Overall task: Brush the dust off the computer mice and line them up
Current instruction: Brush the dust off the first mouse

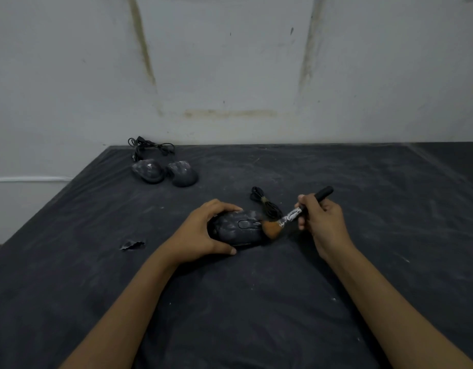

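Three computer mice are counted on the dark cloth [363,262]. The centre mouse [238,229] is laid with its long axis left to right, wheel end pointing right. It is gripped by the left hand [203,230], fingers curled over its far side and thumb along the near side. One brush [296,213] is pinched at its black handle by the right hand [323,222], with the orange bristles touching the mouse's right end. The left dusty mouse [148,170] and the right dusty mouse [183,173] are set side by side at upper left. Two cable bundles are seen: the far cable [150,147] and the coiled cable [264,203]. Any lettering is too dim to be read.
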